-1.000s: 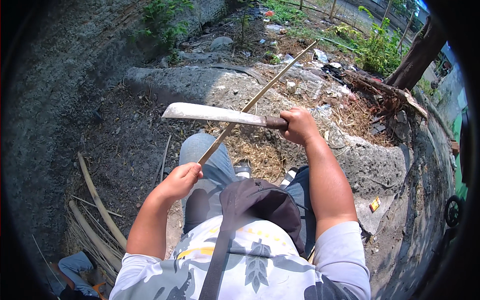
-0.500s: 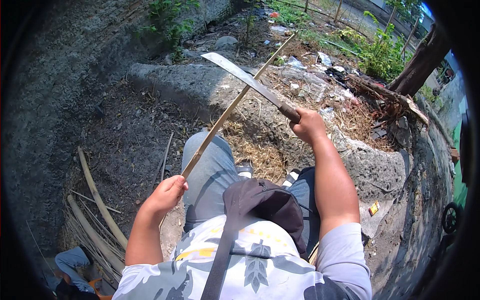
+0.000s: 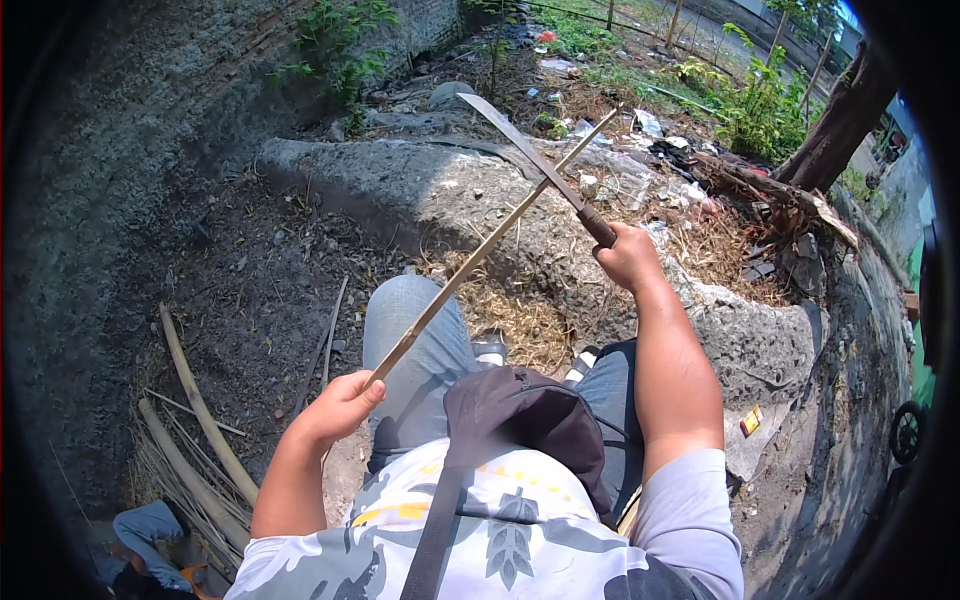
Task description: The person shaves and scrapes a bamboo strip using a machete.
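My left hand (image 3: 343, 405) is closed around the lower end of a long, narrow bamboo strip (image 3: 468, 268), which slants up and away to the right over my left knee. In my right hand (image 3: 630, 256), the fingers are wrapped round the dark handle of a machete (image 3: 520, 146). Its blade points to the far left and crosses the strip at a steep angle near the strip's far end. The blade appears to touch the strip there, though the exact contact is too small to tell.
A rough concrete ledge (image 3: 375, 185) runs ahead of my knees, with dry shavings (image 3: 525, 315) below it. At my left lie several curved bamboo poles (image 3: 205, 400), near another person's leg (image 3: 150, 540). A black bag (image 3: 530, 425) rests on my lap. A tree trunk (image 3: 840, 120) leans at the far right.
The machete has shifted to the right and its blade has turned steeper. The bamboo strip's far end has swung right and slightly lower. Both hands keep their holds.
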Tool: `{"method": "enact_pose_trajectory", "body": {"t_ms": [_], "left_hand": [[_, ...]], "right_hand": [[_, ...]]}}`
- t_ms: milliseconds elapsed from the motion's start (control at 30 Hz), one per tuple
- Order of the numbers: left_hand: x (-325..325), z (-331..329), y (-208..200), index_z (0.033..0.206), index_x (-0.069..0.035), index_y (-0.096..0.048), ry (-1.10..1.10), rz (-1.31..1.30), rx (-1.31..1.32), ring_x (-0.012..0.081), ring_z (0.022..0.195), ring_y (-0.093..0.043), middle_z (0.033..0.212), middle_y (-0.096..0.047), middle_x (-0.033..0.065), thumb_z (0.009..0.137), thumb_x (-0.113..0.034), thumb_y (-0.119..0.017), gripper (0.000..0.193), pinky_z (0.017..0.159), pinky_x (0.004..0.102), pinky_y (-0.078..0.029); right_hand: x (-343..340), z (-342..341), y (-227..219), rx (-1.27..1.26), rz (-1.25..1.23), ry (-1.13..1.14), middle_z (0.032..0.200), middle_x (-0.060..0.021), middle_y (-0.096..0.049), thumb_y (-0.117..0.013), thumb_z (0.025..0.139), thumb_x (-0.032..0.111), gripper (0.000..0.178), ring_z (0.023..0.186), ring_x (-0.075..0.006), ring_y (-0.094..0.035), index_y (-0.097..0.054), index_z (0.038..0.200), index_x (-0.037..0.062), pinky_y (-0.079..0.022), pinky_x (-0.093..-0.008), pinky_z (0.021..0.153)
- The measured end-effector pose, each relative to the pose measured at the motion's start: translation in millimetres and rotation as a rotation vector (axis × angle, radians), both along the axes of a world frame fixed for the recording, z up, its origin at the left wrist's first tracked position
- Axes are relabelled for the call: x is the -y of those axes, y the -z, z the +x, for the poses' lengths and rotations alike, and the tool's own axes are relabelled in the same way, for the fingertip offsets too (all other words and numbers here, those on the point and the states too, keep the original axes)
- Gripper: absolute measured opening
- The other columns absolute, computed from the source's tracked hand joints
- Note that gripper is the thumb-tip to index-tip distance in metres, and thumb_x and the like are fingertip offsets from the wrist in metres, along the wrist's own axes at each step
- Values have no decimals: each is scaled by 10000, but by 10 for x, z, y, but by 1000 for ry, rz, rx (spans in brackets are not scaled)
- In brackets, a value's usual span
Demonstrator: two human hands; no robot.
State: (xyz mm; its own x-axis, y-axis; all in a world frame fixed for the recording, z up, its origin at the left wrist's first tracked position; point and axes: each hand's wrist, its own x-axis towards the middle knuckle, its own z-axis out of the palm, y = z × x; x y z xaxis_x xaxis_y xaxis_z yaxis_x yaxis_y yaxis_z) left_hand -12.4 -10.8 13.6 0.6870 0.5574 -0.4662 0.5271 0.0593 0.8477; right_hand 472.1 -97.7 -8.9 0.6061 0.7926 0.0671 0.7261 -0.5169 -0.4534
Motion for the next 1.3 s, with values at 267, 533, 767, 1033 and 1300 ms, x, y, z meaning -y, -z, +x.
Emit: {"method": "enact_pose_trajectory", "body": {"t_ms": [267,533,767,1033,1300], "left_hand": [[-58,220,-55,960,-73,-593,-90,-81,51,55,710,-407,784,-479,-71,996,-567,-586,495,605,242,-353],[26,-42,-69,966,-52,-615,-48,-11,27,38,724,-433,810,-522,-84,965,-380,-721,345,622,228,-377],[65,16,4,925,-66,-606,-55,22,3,33,702,-432,794,-526,-74,961,-360,-730,321,607,238,-389],[-48,218,194,935,-59,-614,-109,135,104,35,698,-426,783,-520,-76,993,-406,-674,357,590,238,-370],[79,143,55,915,-63,-612,-93,14,78,33,677,-410,756,-507,-86,1004,-394,-661,346,572,241,-353]], "right_hand": [[-16,-345,-117,293,216,-395,771,-128,-661,-751,676,199,192,838,-361,-655,-664,825,116,-531,-459,799],[20,-87,-126,73,-13,-90,909,-175,-729,-695,778,256,268,907,-371,-698,-727,1008,120,-548,-483,817],[22,-121,-44,-33,102,-92,925,-189,-732,-716,794,259,289,881,-375,-705,-728,1042,112,-551,-463,802],[-26,-435,-123,363,283,-558,752,-99,-661,-763,662,175,185,814,-330,-645,-670,813,121,-521,-450,782],[44,-125,-107,18,91,-69,936,-169,-733,-708,799,255,227,889,-372,-704,-730,993,141,-556,-470,800]]}}
